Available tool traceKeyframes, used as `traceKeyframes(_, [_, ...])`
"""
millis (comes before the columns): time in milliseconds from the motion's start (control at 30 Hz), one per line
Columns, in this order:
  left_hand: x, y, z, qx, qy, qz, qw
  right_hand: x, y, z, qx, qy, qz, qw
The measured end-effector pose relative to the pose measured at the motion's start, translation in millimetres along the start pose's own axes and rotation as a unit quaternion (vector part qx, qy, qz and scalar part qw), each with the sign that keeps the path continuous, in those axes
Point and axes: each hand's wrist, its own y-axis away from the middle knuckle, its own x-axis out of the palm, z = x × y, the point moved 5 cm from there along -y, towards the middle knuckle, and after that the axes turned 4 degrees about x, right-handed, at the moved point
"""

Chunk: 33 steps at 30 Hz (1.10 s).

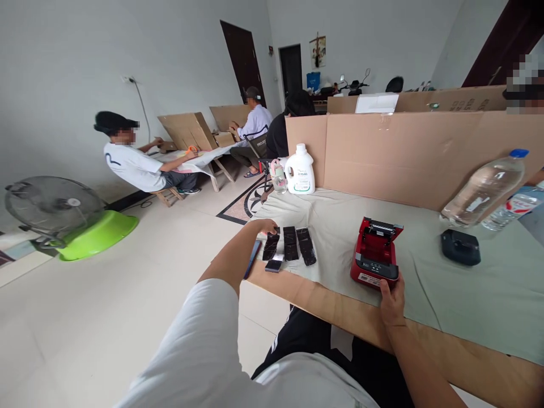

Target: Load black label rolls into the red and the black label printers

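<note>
Tabletop: pale green, wrinkled cloth (pixel 335 243) over wood, with a bare wooden edge (pixel 306 290) showing on the person's side.
Room: grey walls, light tiled floor (pixel 170 306); a fan (pixel 55 207) and a green basin (pixel 104 235) at left; co-workers sit at a farther table (pixel 199 164).
Red machine: lid raised, on the cloth near the wooden edge (pixel 374 263).
Right hand: grasps the machine's near right corner, thumb in front (pixel 393 297).
Left hand: at the far end of the leftmost black packet (pixel 271 245); whether it grips, I cannot tell (pixel 267 226).
Black packets: three, side by side, left of the machine (pixel 291 243).
Far edge: cardboard wall (pixel 403 153), with a white jug (pixel 301 173) by its left end.
Right side: dark case (pixel 461 247) near a large blue-capped bottle (pixel 484 190).
Room to move: cloth lies open between packets and machine, and between machine and case; the cardboard bounds the far side.
</note>
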Motion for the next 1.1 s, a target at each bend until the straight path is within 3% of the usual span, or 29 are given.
traceKeyframes(167, [-7.5,-10,19,-0.035,-0.087,0.002,0.996,-2,0,0,-0.003,0.02,-0.006,1.0])
traceKeyframes(300, [0.6,-28,27,-0.05,-0.141,0.005,0.989,-1,1,-3,0.002,0.01,-0.002,1.0])
traceKeyframes(567, [67.0,-53,31,-0.073,-0.235,0.053,0.968,0,0,-4,0.005,-0.001,-0.001,1.0])
traceKeyframes(700, [83.5,-52,28,-0.066,-0.239,0.075,0.966,3,0,-2,0.018,-0.005,-0.002,1.0])
traceKeyframes(833, [90.0,-47,12,-0.035,-0.203,0.129,0.97,1,1,6,0.01,0.006,-0.009,1.0])
traceKeyframes(900, [100.0,-38,-4,-0.025,-0.117,0.202,0.972,-5,5,23,-0.028,0.045,-0.044,0.998])
traceKeyframes(967, [115.8,-22,-28,-0.022,0.015,0.302,0.953,-8,11,49,-0.081,0.074,-0.07,0.991])
traceKeyframes(1033, [133.6,-4,-57,-0.02,0.114,0.39,0.914,-2,16,78,-0.112,0.054,-0.032,0.992])
traceKeyframes(1100, [151.4,9,-84,-0.005,0.129,0.439,0.889,11,21,98,-0.095,0.015,0.049,0.994])
